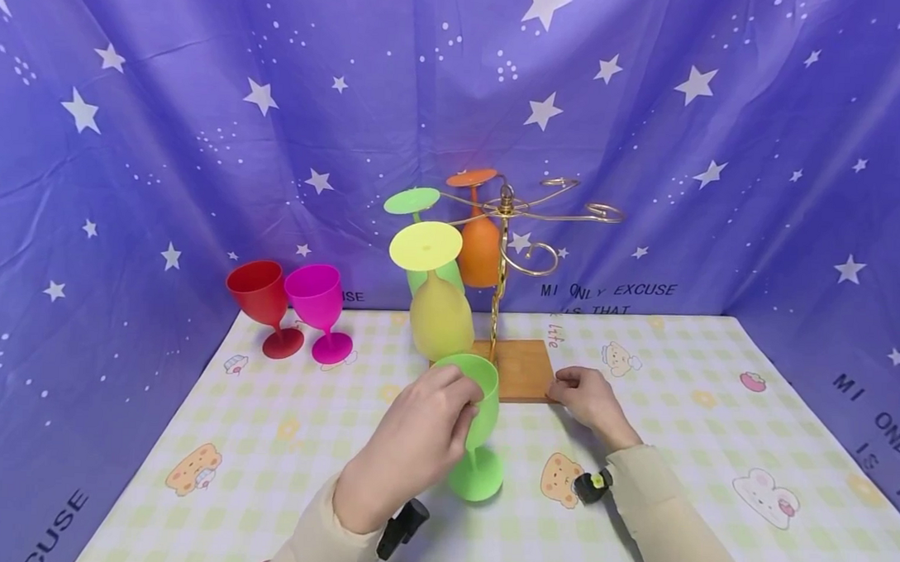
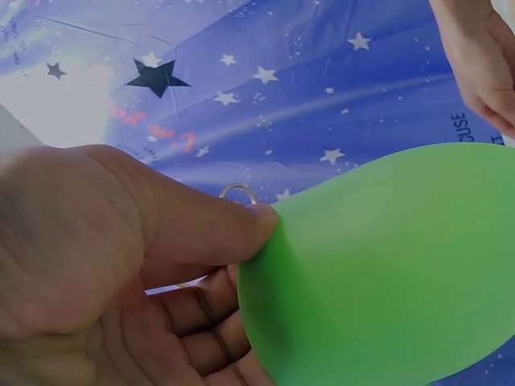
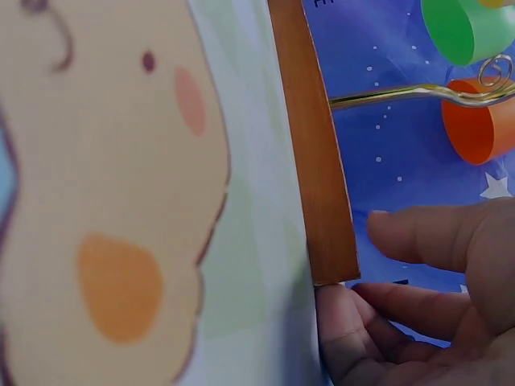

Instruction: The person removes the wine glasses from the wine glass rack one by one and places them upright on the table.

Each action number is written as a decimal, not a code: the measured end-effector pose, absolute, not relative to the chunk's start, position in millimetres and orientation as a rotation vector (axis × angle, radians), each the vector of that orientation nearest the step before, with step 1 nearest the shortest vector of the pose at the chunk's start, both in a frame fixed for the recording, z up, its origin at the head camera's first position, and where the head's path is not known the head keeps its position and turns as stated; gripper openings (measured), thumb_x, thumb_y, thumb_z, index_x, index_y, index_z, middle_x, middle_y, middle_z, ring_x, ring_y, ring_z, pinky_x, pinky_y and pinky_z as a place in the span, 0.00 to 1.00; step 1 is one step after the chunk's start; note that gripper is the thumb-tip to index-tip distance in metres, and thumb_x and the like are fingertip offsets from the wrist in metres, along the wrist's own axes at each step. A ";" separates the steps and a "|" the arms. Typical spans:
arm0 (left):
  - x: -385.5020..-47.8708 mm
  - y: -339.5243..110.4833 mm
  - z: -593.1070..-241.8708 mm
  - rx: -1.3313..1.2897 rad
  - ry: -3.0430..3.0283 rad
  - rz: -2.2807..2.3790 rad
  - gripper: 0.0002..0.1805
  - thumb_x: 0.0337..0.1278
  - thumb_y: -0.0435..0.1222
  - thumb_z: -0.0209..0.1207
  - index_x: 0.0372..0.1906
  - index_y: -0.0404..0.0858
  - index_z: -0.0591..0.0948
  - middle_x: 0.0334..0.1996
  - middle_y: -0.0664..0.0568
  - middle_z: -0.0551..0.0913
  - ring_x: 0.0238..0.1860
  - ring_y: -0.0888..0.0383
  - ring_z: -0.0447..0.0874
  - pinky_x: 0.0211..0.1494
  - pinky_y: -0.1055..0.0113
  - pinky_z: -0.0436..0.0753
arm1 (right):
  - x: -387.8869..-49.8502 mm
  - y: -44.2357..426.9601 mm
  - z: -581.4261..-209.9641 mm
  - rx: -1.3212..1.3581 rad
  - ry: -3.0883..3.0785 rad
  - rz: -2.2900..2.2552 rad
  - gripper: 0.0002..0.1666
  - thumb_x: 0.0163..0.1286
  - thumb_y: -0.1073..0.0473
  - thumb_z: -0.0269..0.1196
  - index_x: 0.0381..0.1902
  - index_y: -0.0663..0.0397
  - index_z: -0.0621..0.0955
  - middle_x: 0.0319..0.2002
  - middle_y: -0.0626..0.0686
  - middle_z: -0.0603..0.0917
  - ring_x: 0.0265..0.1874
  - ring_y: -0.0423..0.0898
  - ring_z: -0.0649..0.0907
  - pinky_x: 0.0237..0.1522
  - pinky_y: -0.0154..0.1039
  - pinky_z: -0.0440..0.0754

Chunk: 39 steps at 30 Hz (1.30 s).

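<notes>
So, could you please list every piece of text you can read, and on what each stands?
"MI ONLY EXCUSE IS THAT": starry backdrop, at the back.
"MI ONL": backdrop, right side, cut off.
"IS TH": backdrop, below that, cut off.
"CUSE": backdrop, lower left, cut off.
"USE": backdrop, beside the magenta goblet.
"life": tablecloth, by the wooden base.
Left wrist view: red backdrop script, too blurred to read.

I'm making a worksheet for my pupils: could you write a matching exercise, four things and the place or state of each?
1. Red goblet
2. Yellow goblet
3. Left hand
4. Wooden base

A. Hangs upside down on the rack
B. Next to the right hand
C. Stands beside the magenta goblet
D. Grips an upright green goblet

Pairs: 1-C, 2-A, 3-D, 4-B
</notes>
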<state>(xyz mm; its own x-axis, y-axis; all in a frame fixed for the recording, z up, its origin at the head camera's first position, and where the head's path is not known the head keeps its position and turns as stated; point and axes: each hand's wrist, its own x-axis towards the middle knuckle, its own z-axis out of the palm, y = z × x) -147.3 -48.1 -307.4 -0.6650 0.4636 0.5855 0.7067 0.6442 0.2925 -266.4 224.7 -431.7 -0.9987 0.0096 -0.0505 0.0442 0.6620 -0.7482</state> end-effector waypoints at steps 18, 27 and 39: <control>-150.6 -71.5 -306.4 -0.909 -2.341 -0.681 0.07 0.48 0.25 0.63 0.31 0.39 0.81 0.27 0.56 0.74 0.30 0.60 0.72 0.36 0.67 0.75 | -266.3 226.1 -430.4 0.093 2.842 -1.272 0.21 0.62 0.62 0.61 0.51 0.69 0.78 0.47 0.65 0.81 0.44 0.56 0.80 0.47 0.50 0.77; -151.6 -95.5 -304.2 -0.849 -2.368 -0.588 0.09 0.45 0.23 0.63 0.30 0.39 0.81 0.27 0.57 0.73 0.29 0.59 0.71 0.34 0.68 0.74 | -268.0 224.3 -433.8 0.108 2.837 -1.262 0.20 0.62 0.61 0.62 0.50 0.68 0.79 0.46 0.63 0.82 0.42 0.54 0.80 0.45 0.48 0.77; -154.7 -116.4 -309.2 -0.755 -2.435 -0.529 0.08 0.45 0.22 0.63 0.30 0.36 0.81 0.26 0.55 0.73 0.28 0.59 0.71 0.33 0.67 0.75 | -268.6 222.0 -434.4 0.120 2.832 -1.248 0.20 0.62 0.62 0.62 0.51 0.67 0.78 0.45 0.62 0.82 0.41 0.52 0.80 0.42 0.46 0.78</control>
